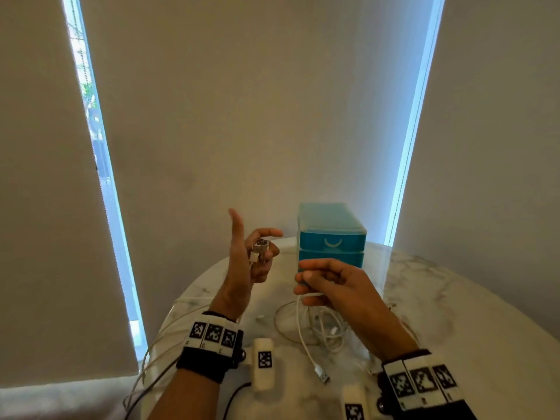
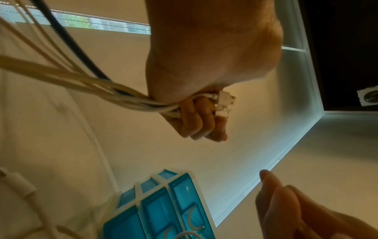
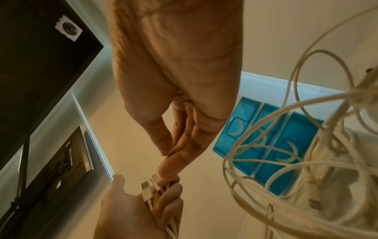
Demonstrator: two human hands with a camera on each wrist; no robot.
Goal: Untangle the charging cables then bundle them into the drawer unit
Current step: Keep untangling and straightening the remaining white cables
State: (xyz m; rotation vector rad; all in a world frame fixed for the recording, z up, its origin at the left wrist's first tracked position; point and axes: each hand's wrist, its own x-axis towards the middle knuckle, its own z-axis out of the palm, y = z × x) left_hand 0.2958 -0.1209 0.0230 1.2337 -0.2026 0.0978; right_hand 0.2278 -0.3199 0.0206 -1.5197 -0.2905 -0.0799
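A loose white cable (image 1: 306,338) trails off the table's (image 1: 454,313) near edge toward the right hand (image 1: 336,286), which pinches it, while the left hand (image 1: 248,256) grips several cable plugs (image 1: 260,248), thumb raised, beside the blue drawer unit (image 1: 330,234) at the far edge.

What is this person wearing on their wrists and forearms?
Both forearms are bare, with no sleeves. The left wrist and right wrist each carry a black band topped by white blocks printed with black-and-white square codes. A dark cable trails from the left band.
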